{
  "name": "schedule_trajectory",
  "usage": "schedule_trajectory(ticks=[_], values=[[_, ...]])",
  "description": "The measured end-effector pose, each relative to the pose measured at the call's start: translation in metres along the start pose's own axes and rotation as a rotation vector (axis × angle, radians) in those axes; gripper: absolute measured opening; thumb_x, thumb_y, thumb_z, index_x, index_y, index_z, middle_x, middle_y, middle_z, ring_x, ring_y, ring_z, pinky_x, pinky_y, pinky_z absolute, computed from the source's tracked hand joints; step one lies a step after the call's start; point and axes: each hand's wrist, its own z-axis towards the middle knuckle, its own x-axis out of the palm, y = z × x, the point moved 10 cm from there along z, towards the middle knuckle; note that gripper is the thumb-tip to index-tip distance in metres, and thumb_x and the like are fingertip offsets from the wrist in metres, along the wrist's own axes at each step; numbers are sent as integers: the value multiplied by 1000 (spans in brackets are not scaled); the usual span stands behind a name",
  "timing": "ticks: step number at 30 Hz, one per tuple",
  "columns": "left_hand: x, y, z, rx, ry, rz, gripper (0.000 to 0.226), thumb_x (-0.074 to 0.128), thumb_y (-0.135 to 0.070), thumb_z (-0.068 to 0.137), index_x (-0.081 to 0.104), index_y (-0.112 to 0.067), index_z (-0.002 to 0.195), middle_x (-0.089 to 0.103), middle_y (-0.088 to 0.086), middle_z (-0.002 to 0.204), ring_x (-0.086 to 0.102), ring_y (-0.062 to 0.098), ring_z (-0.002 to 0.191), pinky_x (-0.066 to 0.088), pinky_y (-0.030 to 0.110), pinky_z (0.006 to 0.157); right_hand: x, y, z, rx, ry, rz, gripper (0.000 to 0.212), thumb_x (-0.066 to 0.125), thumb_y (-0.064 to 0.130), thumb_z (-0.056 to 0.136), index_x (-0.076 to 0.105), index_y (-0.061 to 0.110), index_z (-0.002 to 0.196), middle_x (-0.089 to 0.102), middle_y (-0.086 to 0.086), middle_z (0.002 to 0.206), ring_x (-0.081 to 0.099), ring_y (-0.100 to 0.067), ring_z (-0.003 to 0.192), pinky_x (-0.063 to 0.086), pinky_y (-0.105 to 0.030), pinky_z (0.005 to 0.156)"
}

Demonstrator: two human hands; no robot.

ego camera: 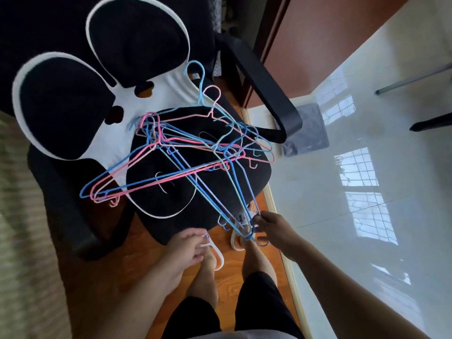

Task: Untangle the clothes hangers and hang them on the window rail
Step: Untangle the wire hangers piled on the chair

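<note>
Down below, a tangle of wire clothes hangers point(186, 152) in blue, pink and pale green lay across the seat of a black office chair point(254, 171) with white-edged back pads. The person's right hand point(271, 228) was curled round the near corners of several blue hangers, where they hung over the front edge of the seat. The left hand point(188, 245) hovered lower, just beside the knees, its fingers loosely bent and holding nothing that I could see. One light blue hook point(195, 69) stood up highest at the far side of the pile. The chair stood on a wooden floor point(117, 285) beside glossy white tiles point(342, 228) that mirrored a barred window.
</note>
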Motion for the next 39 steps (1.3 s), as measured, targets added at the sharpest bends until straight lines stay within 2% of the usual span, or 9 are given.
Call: schedule_trajectory(ticks=[4, 7, 9, 12, 14, 16, 20, 26, 39], values=[[22, -54, -19, 339, -93, 203, 27, 51, -13, 104, 69, -22, 121, 72, -5, 106, 69, 9, 82, 56, 24, 72, 3, 14, -27, -24, 13, 211, 27, 45, 30, 107, 69, 17, 108, 69, -15, 109, 70, -34, 98, 57, -35, 67], [51, -82, -21, 465, -63, 341, 30, 52, -27, 105, 62, -24, 133, 68, -8, 122, 71, 7, 85, 56, 18, 66, 5, 24, -37, -35, -15, 239, 27, 44, 30, 108, 69, 18, 109, 71, -10, 109, 73, -27, 98, 61, -38, 72], [73, -90, -13, 420, 4, 428, 35, 50, -33, 105, 58, -22, 138, 69, -5, 122, 72, 10, 85, 58, 19, 65, 7, 32, -45, -40, -29, 240, 25, 45, 26, 107, 69, 16, 107, 71, -11, 109, 74, -24, 97, 63, -45, 78], [95, -89, 1, 238, 76, 424, 30, 47, -36, 106, 62, -15, 123, 72, 2, 89, 70, 9, 63, 58, 19, 56, 10, 42, -56, -53, -52, 216, 27, 43, 22, 108, 68, 15, 105, 71, -11, 106, 75, -22, 93, 63, -47, 81], [99, -88, 7, 155, 51, 373, 29, 48, -34, 106, 61, -11, 117, 70, 4, 81, 68, 10, 58, 57, 19, 50, 11, 47, -61, -70, -52, 242, 29, 41, 24, 109, 68, 14, 106, 72, -10, 104, 75, -21, 93, 63, -45, 81], [96, -90, 10, 145, 3, 372, 27, 49, -31, 106, 60, -9, 116, 71, 7, 83, 65, 9, 53, 51, 17, 44, 11, 51, -62, -72, -75, 259, 30, 40, 25, 109, 68, 15, 106, 73, -7, 103, 75, -19, 92, 63, -39, 77], [92, -99, 7, 236, -25, 311, 22, 44, -26, 107, 58, -9, 111, 74, 9, 87, 60, 9, 43, 49, 21, 45, -15, 49, -56, -105, -314, 316, 29, 42, 13, 106, 66, 16, 90, 74, -7, 94, 75, -25, 87, 63, -48, 72], [85, -100, 8, 203, 8, 303, 19, 40, -19, 108, 55, -8, 105, 74, 11, 81, 56, 12, 40, 47, 22, 39, -54, 40, -63, -135, -466, 280, 27, 41, 16, 107, 60, 17, 88, 73, -7, 87, 75, -23, 75, 55, -38, 51], [111, -93, 41, 61, 42, 227, 24, 42, -16, 105, 57, 2, 112, 74, 20, 91, 55, 15, 33, 46, 23, 38, -132, -56, -197, -77, -765, 290, 21, 46, -4, 101, 62, 8, 96, 65, -12, 74, 62, -25, 67, 49, -36, 67]])
